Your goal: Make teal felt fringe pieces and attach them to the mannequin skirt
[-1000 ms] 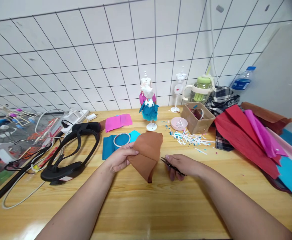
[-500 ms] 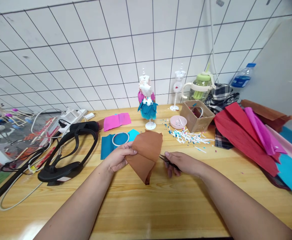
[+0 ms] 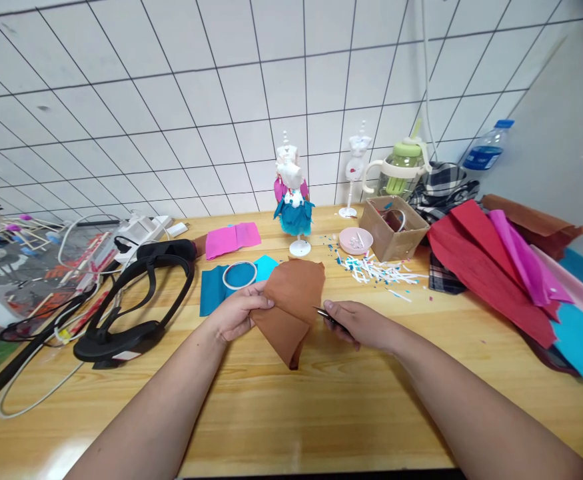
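My left hand point(image 3: 241, 312) pinches the left edge of a folded sheet of brown crepe paper point(image 3: 294, 300), holding it above the table. In my right hand point(image 3: 358, 323) is a pair of dark scissors point(image 3: 331, 319), whose blades meet the paper's right edge. Beyond the paper stands a small white dress form point(image 3: 291, 180) with a teal ruffled skirt and magenta pieces at its sides. A folded teal sheet point(image 3: 212, 293) lies left of the paper, with a white ring point(image 3: 240, 275) on top.
Paper scraps point(image 3: 378, 269) are strewn by a pink dish point(image 3: 356, 241) and a cardboard box point(image 3: 394, 230). Coloured crepe sheets point(image 3: 491, 260) are heaped at right. A black headset strap point(image 3: 136, 307) and cables lie at left. Behind stand a second dress form point(image 3: 356, 167) and a green-lidded jug point(image 3: 404, 167).
The scissors have moved slightly left, so their blades now overlap the paper's right edge, and they look more closed. The left hand keeps its hold. The view has shifted a little.
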A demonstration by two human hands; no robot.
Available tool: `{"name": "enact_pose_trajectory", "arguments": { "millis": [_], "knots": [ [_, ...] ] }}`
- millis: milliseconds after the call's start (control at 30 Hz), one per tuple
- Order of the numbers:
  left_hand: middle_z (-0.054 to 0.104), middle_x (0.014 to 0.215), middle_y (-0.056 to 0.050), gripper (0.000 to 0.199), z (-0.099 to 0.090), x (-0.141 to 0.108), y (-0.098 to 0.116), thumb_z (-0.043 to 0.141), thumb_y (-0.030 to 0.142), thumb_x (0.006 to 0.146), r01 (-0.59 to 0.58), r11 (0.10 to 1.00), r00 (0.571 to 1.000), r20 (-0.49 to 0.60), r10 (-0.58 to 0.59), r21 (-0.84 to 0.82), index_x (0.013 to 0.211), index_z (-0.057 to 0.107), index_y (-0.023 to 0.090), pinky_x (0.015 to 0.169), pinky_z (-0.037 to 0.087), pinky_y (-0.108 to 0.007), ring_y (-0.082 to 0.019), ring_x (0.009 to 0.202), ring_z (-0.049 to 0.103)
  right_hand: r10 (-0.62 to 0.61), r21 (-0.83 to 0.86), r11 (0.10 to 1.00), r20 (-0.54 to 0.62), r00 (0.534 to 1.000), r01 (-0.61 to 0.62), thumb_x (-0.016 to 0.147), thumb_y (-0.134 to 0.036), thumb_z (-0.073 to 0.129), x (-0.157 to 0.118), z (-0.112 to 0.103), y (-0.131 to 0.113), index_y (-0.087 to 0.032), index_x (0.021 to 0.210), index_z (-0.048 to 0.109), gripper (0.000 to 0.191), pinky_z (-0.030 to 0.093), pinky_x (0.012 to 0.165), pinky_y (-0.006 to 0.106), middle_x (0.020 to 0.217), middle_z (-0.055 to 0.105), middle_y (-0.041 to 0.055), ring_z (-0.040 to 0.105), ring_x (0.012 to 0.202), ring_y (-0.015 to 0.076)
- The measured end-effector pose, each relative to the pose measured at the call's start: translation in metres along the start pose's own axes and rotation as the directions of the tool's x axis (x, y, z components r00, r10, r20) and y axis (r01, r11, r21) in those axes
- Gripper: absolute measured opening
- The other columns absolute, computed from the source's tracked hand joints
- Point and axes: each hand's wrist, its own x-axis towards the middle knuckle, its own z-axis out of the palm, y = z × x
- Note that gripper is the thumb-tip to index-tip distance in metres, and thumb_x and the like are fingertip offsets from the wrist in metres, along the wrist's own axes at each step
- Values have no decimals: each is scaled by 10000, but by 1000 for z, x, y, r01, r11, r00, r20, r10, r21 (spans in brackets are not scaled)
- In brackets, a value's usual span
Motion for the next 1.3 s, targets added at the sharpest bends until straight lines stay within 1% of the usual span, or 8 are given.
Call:
{"name": "enact_pose_trajectory", "arguments": {
  "millis": [100,267,500,667,833,933,1100,1300],
  "knots": [
    [720,1109,-88,417,0,0,-1,677,86,705,-7,1000,1000,-1,7,16,1115,660,159,810,521,-277,-217,947,695,6,-45,999,-30,1000,-7,805,-751,390,-1,0,-2,-192,708,519,582,340,376,196,555,442,-31,401,479,104],
    [719,1103,-94,412,-2,2,-3,690,103,706,0,999,1000,25,-1,42,1113,656,162,808,524,-273,-208,946,693,-14,-71,997,-32,999,12,827,-722,382,-2,1,-4,-193,699,509,559,305,398,199,556,431,-31,384,486,103],
    [726,1076,-88,398,1,1,-1,725,112,692,-2,998,1000,6,1,56,1082,667,164,808,528,-268,-205,935,695,-99,-103,990,-27,995,96,857,-643,417,-1,-1,-4,-194,649,479,499,278,446,209,552,419,-39,353,484,92],
    [716,1106,-101,448,6,1,-2,779,168,691,7,995,1000,-15,-5,104,1119,648,163,851,517,-299,-223,979,684,-73,-92,993,-39,997,69,847,-664,422,0,0,-4,-193,664,497,510,290,433,200,563,427,-30,377,509,101],
    [718,1103,-114,519,5,3,-6,803,198,674,-19,990,1000,-13,21,140,1162,631,154,865,510,-321,-248,1018,671,-38,-55,998,-39,999,36,833,-696,412,0,3,-3,-194,684,504,531,295,404,196,561,435,-25,387,501,106],
    [711,1123,-116,550,5,3,-6,796,194,683,-21,991,1000,-12,23,129,1200,613,161,874,506,-334,-245,1003,678,-49,-77,996,-20,999,47,842,-690,400,0,4,-3,-193,681,494,531,298,418,196,568,429,-26,391,513,105],
    [719,1109,-110,519,6,3,-5,791,188,686,-22,993,999,-27,26,116,1179,629,164,875,500,-337,-243,986,684,-63,-112,992,-27,998,60,870,-669,359,-1,3,-4,-192,681,489,529,294,438,205,575,430,-27,382,516,103],
    [721,1102,-108,507,3,4,-7,782,176,700,-31,993,999,-19,33,115,1184,631,163,861,502,-320,-241,1001,679,-119,-137,984,-25,993,115,886,-630,368,2,3,-1,-193,667,477,501,282,459,217,563,443,-27,384,505,103]
  ]
}}
